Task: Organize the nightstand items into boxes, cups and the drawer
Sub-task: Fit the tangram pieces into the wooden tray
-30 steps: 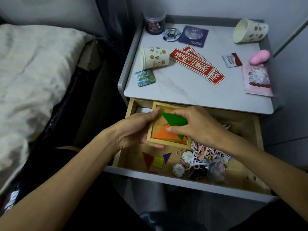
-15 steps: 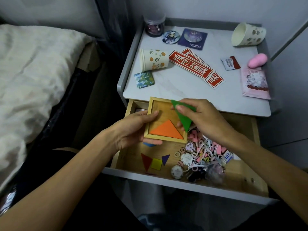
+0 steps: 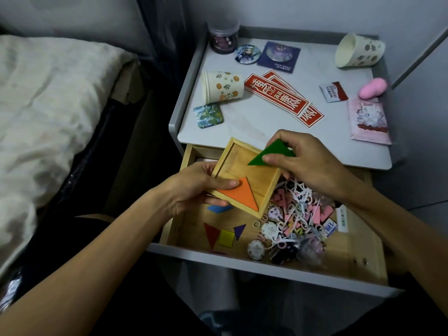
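Observation:
My left hand (image 3: 194, 187) grips the near-left edge of a square wooden tray (image 3: 238, 160), held tilted above the open drawer (image 3: 351, 263). Its thumb presses on an orange triangle (image 3: 238, 194) lying in the tray's near corner. Over the tray's far right side, my right hand (image 3: 305, 161) pinches a green triangle (image 3: 271, 154). On the drawer floor lie a blue parallelogram (image 3: 219, 208), a red triangle (image 3: 211, 235), a yellow square (image 3: 226, 238) and a purple triangle (image 3: 239, 231).
A heap of pink and white trinkets and small clock faces (image 3: 293, 221) fills the drawer's middle. The nightstand top (image 3: 261, 127) carries two tipped paper cups (image 3: 221, 86) (image 3: 358, 50), red stickers (image 3: 283, 99), badges, a jar (image 3: 223, 38), packets and a pink object (image 3: 372, 88). A bed (image 3: 48, 112) lies left.
The tray has risen out of the drawer and turned, tilting toward the nightstand edge. My right hand lifted the green triangle up and rotated it above the tray.

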The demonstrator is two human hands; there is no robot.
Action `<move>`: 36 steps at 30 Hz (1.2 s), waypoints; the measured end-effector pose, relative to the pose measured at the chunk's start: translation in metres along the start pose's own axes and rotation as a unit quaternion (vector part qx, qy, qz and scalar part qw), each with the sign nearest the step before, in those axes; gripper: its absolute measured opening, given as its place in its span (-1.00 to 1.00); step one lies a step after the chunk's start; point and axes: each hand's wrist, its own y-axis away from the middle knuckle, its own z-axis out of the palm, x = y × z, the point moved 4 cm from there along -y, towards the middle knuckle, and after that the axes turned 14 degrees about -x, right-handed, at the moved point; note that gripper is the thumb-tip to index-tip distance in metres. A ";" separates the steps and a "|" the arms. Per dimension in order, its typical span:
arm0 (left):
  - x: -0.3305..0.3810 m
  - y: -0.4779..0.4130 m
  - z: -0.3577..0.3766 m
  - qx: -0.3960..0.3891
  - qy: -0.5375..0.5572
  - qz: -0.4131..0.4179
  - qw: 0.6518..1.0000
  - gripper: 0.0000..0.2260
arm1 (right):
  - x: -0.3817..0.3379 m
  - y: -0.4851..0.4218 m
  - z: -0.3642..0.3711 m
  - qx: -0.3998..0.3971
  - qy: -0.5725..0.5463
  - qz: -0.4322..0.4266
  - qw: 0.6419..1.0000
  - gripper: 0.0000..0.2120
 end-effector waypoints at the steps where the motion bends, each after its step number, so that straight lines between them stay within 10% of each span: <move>1: 0.000 0.000 0.000 -0.001 -0.007 0.002 1.000 -0.68 | -0.001 0.000 -0.001 -0.007 0.013 -0.004 1.000 -0.95; 13: 0.001 -0.001 0.001 -0.005 -0.049 0.009 0.999 -0.64 | -0.004 0.001 0.018 -0.102 0.184 0.004 0.978 -0.77; 23: 0.003 0.000 -0.002 0.001 -0.020 0.006 1.000 -0.64 | 0.000 -0.003 0.026 -0.015 0.335 -0.079 0.939 -0.66; 30: 0.004 0.002 -0.004 0.006 -0.020 0.007 1.000 -0.60 | 0.006 0.000 0.005 0.102 0.103 0.027 0.989 -0.80; 36: 0.007 0.004 -0.003 0.006 -0.034 0.009 0.999 -0.62 | 0.024 0.001 0.016 -0.022 -0.073 0.112 0.991 -0.86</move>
